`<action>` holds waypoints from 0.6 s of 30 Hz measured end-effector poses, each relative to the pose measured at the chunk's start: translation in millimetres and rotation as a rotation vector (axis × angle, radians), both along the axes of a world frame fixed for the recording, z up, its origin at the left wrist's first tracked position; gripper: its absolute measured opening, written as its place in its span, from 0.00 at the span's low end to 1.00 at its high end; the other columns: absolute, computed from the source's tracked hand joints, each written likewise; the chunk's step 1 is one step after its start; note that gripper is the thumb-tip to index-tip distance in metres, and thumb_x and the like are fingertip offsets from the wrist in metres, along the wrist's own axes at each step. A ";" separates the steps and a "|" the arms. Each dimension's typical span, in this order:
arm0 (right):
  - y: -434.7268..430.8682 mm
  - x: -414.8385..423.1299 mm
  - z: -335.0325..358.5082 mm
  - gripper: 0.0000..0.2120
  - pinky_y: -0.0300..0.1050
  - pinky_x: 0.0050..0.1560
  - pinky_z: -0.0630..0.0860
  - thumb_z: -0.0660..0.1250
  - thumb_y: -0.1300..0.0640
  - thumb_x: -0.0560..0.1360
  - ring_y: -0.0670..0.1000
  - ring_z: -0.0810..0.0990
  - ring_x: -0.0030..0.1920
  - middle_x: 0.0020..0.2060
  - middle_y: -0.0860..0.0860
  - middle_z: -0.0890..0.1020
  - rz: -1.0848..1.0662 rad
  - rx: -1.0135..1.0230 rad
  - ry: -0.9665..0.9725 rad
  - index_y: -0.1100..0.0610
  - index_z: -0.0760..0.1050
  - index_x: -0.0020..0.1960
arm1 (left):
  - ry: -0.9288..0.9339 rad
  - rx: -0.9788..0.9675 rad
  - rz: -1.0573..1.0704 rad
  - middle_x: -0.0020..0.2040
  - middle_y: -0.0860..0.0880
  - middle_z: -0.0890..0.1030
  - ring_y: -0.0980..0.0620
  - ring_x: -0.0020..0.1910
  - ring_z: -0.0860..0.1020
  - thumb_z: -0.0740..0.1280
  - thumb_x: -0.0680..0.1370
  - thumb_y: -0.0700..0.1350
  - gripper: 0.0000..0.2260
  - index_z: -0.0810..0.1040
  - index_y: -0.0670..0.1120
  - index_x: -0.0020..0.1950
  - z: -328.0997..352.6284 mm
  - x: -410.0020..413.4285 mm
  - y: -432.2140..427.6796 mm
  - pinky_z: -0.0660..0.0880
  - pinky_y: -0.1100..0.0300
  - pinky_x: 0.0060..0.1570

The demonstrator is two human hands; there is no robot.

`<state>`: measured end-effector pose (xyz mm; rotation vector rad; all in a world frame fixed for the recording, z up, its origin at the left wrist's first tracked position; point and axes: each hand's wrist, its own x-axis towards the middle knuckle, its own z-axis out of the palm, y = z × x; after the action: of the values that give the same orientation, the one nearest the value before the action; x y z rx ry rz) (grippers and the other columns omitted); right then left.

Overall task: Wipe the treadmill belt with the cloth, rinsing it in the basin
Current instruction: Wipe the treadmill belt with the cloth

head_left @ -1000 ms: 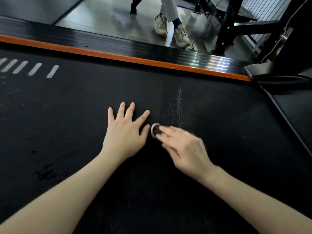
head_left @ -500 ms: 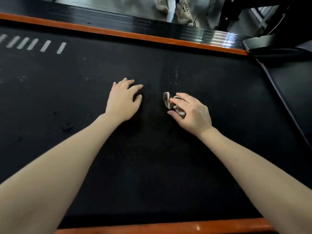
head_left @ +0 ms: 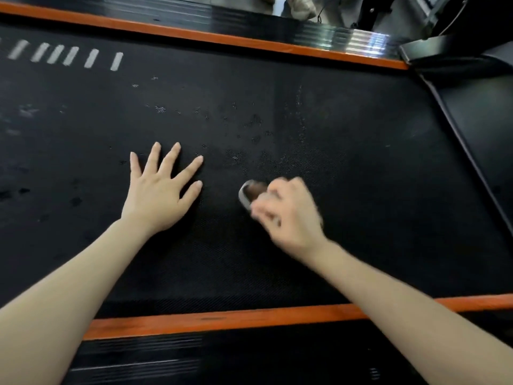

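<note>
Premises: a gym or fitness room.

Evidence: a wide, textured black treadmill belt (head_left: 347, 168) fills most of the view, with a row of white dashes (head_left: 70, 55) at far left. An orange strip borders it on the far side (head_left: 222, 37) and another on the near side (head_left: 222, 319). A ribbed black foot rail (head_left: 166, 12) runs behind the far strip. A black cover panel (head_left: 477, 112) adjoins the belt on the right. Beyond the far rail are a pale glossy floor (head_left: 336, 9), a pale sports shoe (head_left: 301, 6) and a dark metal frame (head_left: 380, 9).
</note>
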<state>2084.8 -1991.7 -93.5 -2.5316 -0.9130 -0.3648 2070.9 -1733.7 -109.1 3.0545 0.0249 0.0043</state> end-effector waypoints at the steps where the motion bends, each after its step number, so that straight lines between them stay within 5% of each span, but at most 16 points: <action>1: 1.7 -20.1 0.2 0.09 0.52 0.39 0.72 0.66 0.49 0.74 0.55 0.70 0.41 0.43 0.54 0.76 0.095 -0.011 0.029 0.52 0.83 0.44 | -0.005 -0.004 -0.001 0.78 0.45 0.54 0.40 0.76 0.47 0.38 0.75 0.65 0.29 0.54 0.61 0.76 -0.9 -0.8 0.0 0.42 0.37 0.71; 4: -1.8 -12.9 5.7 0.08 0.52 0.38 0.73 0.67 0.50 0.74 0.56 0.71 0.41 0.44 0.55 0.77 0.190 -0.039 0.010 0.51 0.83 0.48 | -0.009 -0.011 -0.009 0.78 0.45 0.54 0.40 0.76 0.48 0.39 0.76 0.65 0.29 0.54 0.61 0.76 -1.9 -1.9 0.2 0.43 0.36 0.71; 8: 4.8 40.6 5.4 0.07 0.52 0.34 0.75 0.68 0.51 0.72 0.55 0.71 0.40 0.41 0.54 0.76 -0.236 -0.032 -0.067 0.52 0.83 0.47 | -0.023 -0.016 -0.024 0.78 0.45 0.55 0.39 0.76 0.49 0.39 0.76 0.64 0.28 0.54 0.61 0.76 -3.4 -1.0 1.8 0.44 0.36 0.71; 11: 11.2 33.1 -3.6 0.09 0.52 0.35 0.75 0.69 0.50 0.72 0.56 0.72 0.41 0.43 0.53 0.76 -0.353 -0.063 -0.085 0.52 0.83 0.50 | -0.046 -0.017 -0.028 0.77 0.44 0.56 0.38 0.76 0.49 0.40 0.77 0.64 0.28 0.56 0.60 0.75 -4.4 -1.5 0.0 0.44 0.35 0.71; 15: 22.8 8.3 8.3 0.23 0.54 0.41 0.76 0.60 0.40 0.72 0.57 0.72 0.45 0.49 0.55 0.75 -0.424 -0.173 0.008 0.52 0.79 0.58 | -0.059 -0.041 -0.034 0.77 0.44 0.55 0.39 0.76 0.48 0.42 0.80 0.62 0.25 0.56 0.60 0.76 -3.6 -2.9 1.0 0.43 0.36 0.71; 18: 27.0 -12.2 24.0 0.37 0.51 0.50 0.73 0.48 0.30 0.70 0.56 0.70 0.53 0.58 0.56 0.70 -0.432 -0.420 0.137 0.51 0.65 0.71 | -0.055 -0.053 -0.035 0.78 0.45 0.53 0.39 0.76 0.47 0.43 0.80 0.62 0.24 0.54 0.60 0.76 -2.7 -3.9 1.7 0.42 0.36 0.71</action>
<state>2072.6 -1964.7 -69.5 -3.0967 -0.4131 -0.1267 2067.0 -1732.0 -111.8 2.9996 -0.0312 0.0846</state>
